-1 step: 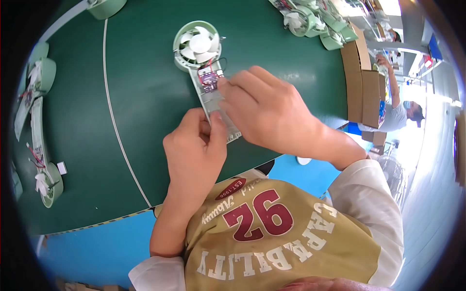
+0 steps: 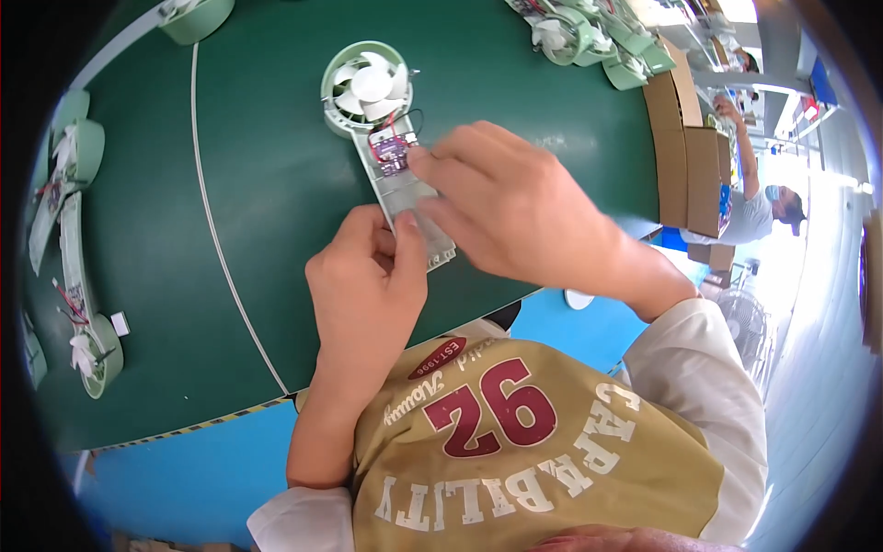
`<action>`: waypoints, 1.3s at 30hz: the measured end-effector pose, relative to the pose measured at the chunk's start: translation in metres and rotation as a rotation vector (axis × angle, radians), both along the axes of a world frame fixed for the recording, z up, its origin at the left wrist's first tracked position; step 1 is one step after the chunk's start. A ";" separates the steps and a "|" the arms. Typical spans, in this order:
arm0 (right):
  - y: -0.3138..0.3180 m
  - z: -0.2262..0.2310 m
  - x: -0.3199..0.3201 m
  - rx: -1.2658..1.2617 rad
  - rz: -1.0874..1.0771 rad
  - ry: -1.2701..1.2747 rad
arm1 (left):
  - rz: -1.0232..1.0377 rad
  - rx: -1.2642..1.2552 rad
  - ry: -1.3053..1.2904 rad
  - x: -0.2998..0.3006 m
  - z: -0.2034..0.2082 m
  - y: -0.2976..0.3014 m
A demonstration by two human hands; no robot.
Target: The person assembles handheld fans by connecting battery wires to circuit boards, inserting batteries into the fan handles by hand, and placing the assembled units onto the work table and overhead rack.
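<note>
An opened light green handheld fan (image 2: 371,85), with white blades in a round housing, lies on the green table. Along its pale handle shell sits a purple circuit board (image 2: 392,154) with red and black wires. My left hand (image 2: 363,281) is closed on the lower part of the handle, thumb across its edge. Slightly blurred, my right hand (image 2: 529,207) has thumb and forefinger pinched together at the board's right edge. Whatever is between those fingertips is hidden or too small to name.
Further half-built fans (image 2: 97,354) lie along the left, beside a small white block (image 2: 120,324). At the far right are piled green fan parts (image 2: 579,37) and a cardboard box (image 2: 676,156). A co-worker (image 2: 768,216) stands beyond the box.
Fan and table have shifted slightly left in the picture. My right hand's fingers have moved a little; both hands keep their places at the handle and the board.
</note>
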State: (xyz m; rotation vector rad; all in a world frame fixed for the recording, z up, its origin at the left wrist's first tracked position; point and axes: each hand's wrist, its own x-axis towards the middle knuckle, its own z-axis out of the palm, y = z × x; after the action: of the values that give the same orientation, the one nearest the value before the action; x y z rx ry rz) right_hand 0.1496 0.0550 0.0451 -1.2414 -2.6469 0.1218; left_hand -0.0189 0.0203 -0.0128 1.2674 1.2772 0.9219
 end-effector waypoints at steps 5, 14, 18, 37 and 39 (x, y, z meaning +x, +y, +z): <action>-0.019 0.009 0.027 -0.578 -0.371 0.444 | -0.040 -0.374 -0.290 0.002 0.014 0.004; -0.037 0.010 0.038 -0.965 -0.752 0.749 | -0.158 -0.515 -0.477 0.007 0.012 -0.007; -0.052 0.002 0.025 -0.589 -0.646 0.667 | -0.131 -0.489 -0.503 0.013 0.009 -0.012; -0.051 -0.015 -0.002 -0.171 -0.566 0.418 | -0.207 -0.406 -0.547 0.012 0.000 -0.013; -0.051 -0.016 -0.003 -0.173 -0.558 0.395 | -0.204 -0.397 -0.558 0.011 -0.001 -0.012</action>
State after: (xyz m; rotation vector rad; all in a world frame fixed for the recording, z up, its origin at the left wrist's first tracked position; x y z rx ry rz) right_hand 0.1467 0.0039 0.0293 -1.7500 -1.9177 0.4556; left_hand -0.0077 0.0088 -0.0136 0.7384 0.8163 0.7547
